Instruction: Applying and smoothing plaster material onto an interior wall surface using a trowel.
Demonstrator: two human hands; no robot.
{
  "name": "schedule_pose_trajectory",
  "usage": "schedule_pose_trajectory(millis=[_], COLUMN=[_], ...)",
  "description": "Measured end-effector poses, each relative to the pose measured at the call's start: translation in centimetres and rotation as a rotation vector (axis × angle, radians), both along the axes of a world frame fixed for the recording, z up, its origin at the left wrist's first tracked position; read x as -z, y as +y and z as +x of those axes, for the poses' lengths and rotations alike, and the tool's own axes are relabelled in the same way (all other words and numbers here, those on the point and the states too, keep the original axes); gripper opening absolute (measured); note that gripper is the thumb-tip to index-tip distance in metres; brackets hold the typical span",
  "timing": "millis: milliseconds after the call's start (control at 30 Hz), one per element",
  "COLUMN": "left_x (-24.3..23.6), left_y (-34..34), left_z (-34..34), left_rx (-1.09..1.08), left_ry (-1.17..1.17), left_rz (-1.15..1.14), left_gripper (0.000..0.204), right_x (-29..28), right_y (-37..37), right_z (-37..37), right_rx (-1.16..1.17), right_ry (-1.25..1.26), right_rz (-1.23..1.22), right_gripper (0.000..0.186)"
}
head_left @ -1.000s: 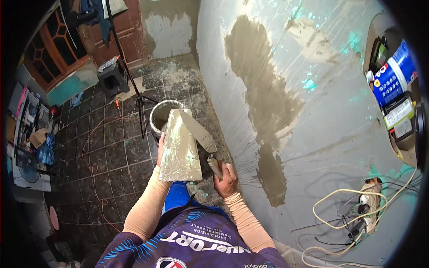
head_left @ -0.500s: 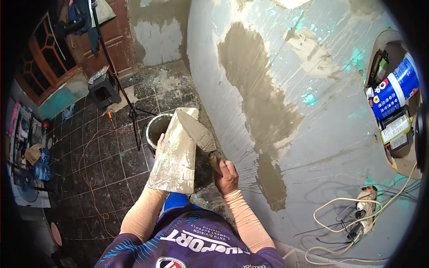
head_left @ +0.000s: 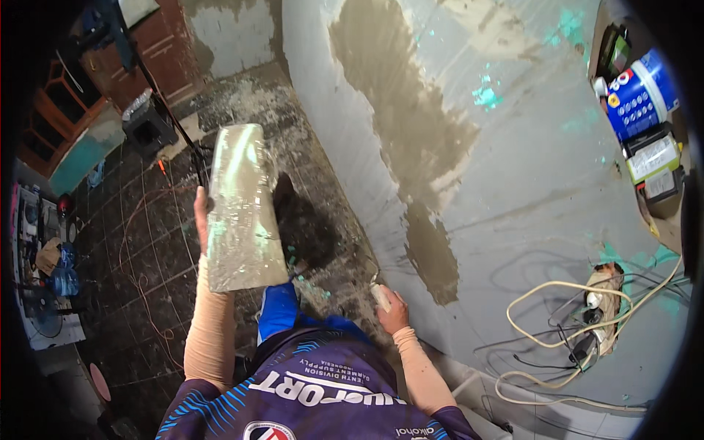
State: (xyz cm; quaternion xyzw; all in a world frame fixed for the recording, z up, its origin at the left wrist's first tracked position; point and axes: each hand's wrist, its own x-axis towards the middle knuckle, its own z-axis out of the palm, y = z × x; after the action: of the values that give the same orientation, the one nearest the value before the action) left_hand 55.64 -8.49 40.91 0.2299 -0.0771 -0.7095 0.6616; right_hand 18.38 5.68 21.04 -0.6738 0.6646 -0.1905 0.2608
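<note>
My left hand (head_left: pixel 202 220) grips the edge of a long, flat plastering board (head_left: pixel 246 213), its face coated with wet, shiny grey-beige mortar. The fingers under the board are hidden. Lower right, my right hand (head_left: pixel 394 312) is closed around the pale handle of a trowel (head_left: pixel 380 296), close to the foot of the wall. Only the handle and a bit of the metal neck show; the blade cannot be made out. On the grey wall (head_left: pixel 513 183) beside it runs a long darker patch of damp-looking mortar (head_left: pixel 418 147), narrowing toward my right hand.
A wall niche at right holds a blue bucket (head_left: pixel 642 99) and boxed items. Cream cables (head_left: pixel 528 334) hang from a broken-out socket hole. A tripod (head_left: pixel 165 103) and black hollow block (head_left: pixel 149 132) stand on dark floor tiles. An orange cord (head_left: pixel 139 275) snakes across them.
The board has moved left, away from the trowel, which was touching its face. My right hand has dropped lower, nearer my body. The bucket behind the board is now out of sight.
</note>
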Motion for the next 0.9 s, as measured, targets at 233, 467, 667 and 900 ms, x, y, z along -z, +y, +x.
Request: schedule_pose_trajectory(millis=[233, 467, 667, 900], left_x=[10.9, 19.0, 20.0, 19.6], left_y=[8.0, 15.2, 15.8, 13.9], left_z=[-0.1, 0.1, 0.1, 0.1], left_rx=[-0.071, -0.078, -0.105, -0.132], left_ry=[-0.063, -0.057, -0.156, -0.119], left_rz=[0.226, 0.525, 0.596, 0.597], left_gripper=[0.054, 0.054, 0.055, 0.053], right_x=[11.9, 17.5, 15.2, 9.9], right_y=[9.2, 7.8, 3.4, -0.6], right_z=[-8.4, -16.0, -22.8, -19.8], right_rx=[0.215, 0.548, 0.483, 0.480], right_ry=[0.030, -0.321, 0.059, 0.169], right_rz=[0.119, 0.650, 0.748, 0.802], right_gripper=[0.051, 0.049, 0.029, 0.033])
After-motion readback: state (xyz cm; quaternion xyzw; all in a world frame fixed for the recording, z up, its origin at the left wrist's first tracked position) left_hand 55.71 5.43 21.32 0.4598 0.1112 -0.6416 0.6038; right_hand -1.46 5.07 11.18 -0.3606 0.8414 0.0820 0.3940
